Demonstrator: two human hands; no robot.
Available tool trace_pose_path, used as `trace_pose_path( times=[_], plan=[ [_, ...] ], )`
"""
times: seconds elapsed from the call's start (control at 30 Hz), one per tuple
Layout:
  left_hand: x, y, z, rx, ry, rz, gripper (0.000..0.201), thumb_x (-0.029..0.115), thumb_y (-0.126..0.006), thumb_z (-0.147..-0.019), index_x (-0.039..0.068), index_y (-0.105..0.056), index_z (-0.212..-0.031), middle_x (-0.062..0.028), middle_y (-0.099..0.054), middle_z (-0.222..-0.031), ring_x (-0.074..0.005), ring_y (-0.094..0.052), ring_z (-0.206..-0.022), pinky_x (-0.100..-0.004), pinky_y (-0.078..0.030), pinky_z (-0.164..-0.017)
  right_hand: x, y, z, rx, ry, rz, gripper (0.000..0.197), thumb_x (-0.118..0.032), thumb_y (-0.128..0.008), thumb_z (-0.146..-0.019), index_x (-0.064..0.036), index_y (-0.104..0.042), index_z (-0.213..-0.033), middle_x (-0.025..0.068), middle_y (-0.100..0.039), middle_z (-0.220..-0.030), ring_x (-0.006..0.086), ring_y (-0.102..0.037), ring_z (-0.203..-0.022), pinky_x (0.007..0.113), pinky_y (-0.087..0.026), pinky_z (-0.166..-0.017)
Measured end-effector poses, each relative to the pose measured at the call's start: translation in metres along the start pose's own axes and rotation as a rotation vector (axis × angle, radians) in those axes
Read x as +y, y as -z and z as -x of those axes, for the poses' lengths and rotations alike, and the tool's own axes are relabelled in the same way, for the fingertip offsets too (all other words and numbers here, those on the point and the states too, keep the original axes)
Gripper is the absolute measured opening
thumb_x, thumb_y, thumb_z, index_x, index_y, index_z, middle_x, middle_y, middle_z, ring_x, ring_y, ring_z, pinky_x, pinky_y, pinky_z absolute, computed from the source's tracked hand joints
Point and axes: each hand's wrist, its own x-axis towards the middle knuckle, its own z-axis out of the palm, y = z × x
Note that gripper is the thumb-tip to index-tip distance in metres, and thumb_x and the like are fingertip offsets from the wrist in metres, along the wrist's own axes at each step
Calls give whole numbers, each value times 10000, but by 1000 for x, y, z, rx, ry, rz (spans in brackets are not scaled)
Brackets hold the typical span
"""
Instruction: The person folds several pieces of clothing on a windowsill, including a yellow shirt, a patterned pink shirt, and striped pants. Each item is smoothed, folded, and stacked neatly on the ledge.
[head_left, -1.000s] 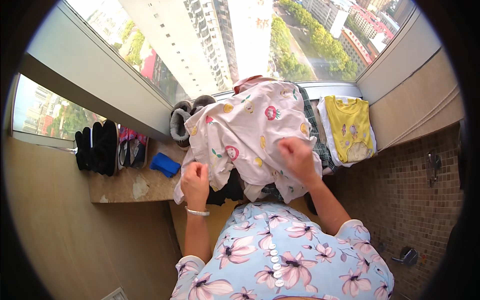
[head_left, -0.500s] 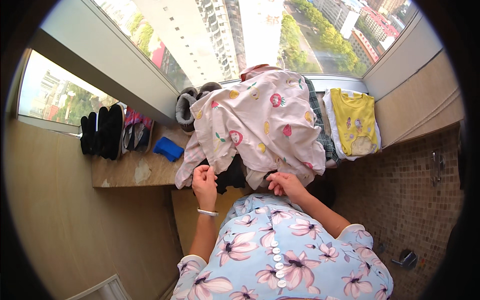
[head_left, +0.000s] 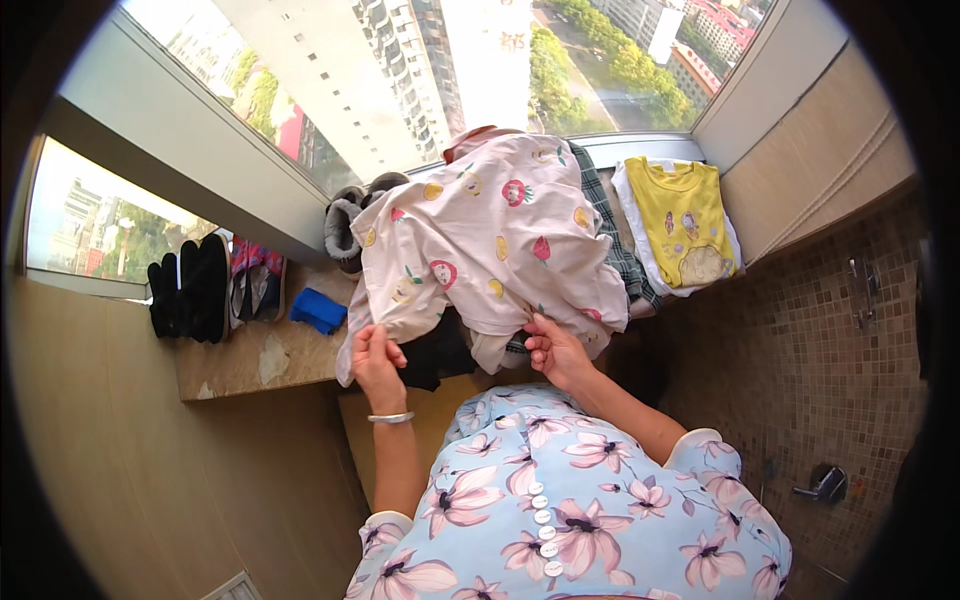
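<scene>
A pale pink garment (head_left: 470, 235) printed with fruit lies spread and rumpled over a pile on the window ledge. My left hand (head_left: 378, 370) is closed, pinching its near left edge. With thumb and fingers together, my right hand (head_left: 555, 352) pinches the garment's near hem, right of the middle. Between my hands, black cloth (head_left: 440, 355) hangs from under the pink fabric. A dark green plaid garment (head_left: 606, 235) shows along the pile's right side. Most of what lies beneath is hidden.
A folded yellow shirt (head_left: 680, 215) rests on white cloth at the right. Leftward on the ledge (head_left: 225, 375) are a blue folded cloth (head_left: 317, 311), fur-lined shoes (head_left: 342, 235), patterned shoes (head_left: 257, 282) and black slippers (head_left: 205, 290). A window rises behind; a mosaic-tiled wall (head_left: 770, 390) stands right.
My right hand has risen to the pink garment's hem and pinches it there. My left hand has lifted its edge slightly up and left. The whole view has shifted a little.
</scene>
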Motion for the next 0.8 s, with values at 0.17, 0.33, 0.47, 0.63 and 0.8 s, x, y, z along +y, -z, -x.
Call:
trace_pose_path(
  times=[0.17,0.33,0.47,0.63,0.8],
  plan=[
    [49,26,-7,144,-217,239,126,203,-618,-1073,79,-598,-1079,-13,-592,-714,-105,-538,-593,-255,-458,-542,11,18,0,-35,-34,8,419,-461,-717,-1021,-79,-685,-1189,11,-732,-828,87,-600,-595,264,-469,-537],
    [35,40,-19,295,-127,222,160,247,-622,-1069,108,-586,-1138,-39,-681,-940,-133,-628,-792,-283,-500,-646,11,19,2,22,23,-4,421,-455,-715,-1022,-87,-681,-1224,23,-734,-841,89,-594,-579,260,-473,-536],
    [16,52,-21,323,-41,213,175,260,-622,-1071,122,-582,-1172,-44,-695,-1045,-156,-656,-868,-299,-512,-685,10,12,6,75,111,-65,402,-441,-716,-1024,-103,-676,-1237,44,-735,-847,94,-596,-573,259,-472,-528],
    [17,59,-26,312,18,236,193,265,-633,-1070,123,-582,-1192,-52,-691,-1098,-164,-662,-902,-308,-519,-737,5,22,-2,124,183,-45,350,-417,-730,-1016,-111,-695,-1181,63,-735,-844,106,-623,-586,264,-491,-529],
    [16,58,-31,303,-5,228,190,255,-643,-1066,116,-586,-1182,-47,-695,-1065,-154,-664,-882,-308,-523,-728,14,28,22,99,710,802,284,-304,-818,-933,-68,-716,-1054,100,-720,-843,160,-658,-607,316,-497,-531]
  ],
)
